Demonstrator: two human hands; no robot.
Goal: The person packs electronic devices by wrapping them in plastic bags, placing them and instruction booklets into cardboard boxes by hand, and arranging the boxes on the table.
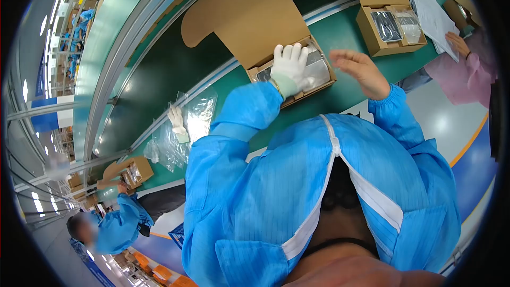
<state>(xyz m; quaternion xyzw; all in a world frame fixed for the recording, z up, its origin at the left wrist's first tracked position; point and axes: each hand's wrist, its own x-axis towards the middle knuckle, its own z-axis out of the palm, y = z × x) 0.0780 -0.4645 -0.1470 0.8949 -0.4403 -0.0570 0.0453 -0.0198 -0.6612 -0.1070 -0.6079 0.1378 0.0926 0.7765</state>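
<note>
An open cardboard box lies before me, its large lid folded back. Inside are a dark flat item and a packet in clear plastic, side by side. My left hand, in a white glove, rests on these contents with its fingers spread. Just right of the box, my bare right hand is held in the air, its fingers stretched out and nothing visible in them. Some of the contents are hidden under my left hand.
A second open box with a dark-screened device stands at the right, beside white sheets and a co-worker's hand. Clear plastic bags and a white glove lie left. Farther left, another person handles a small box.
</note>
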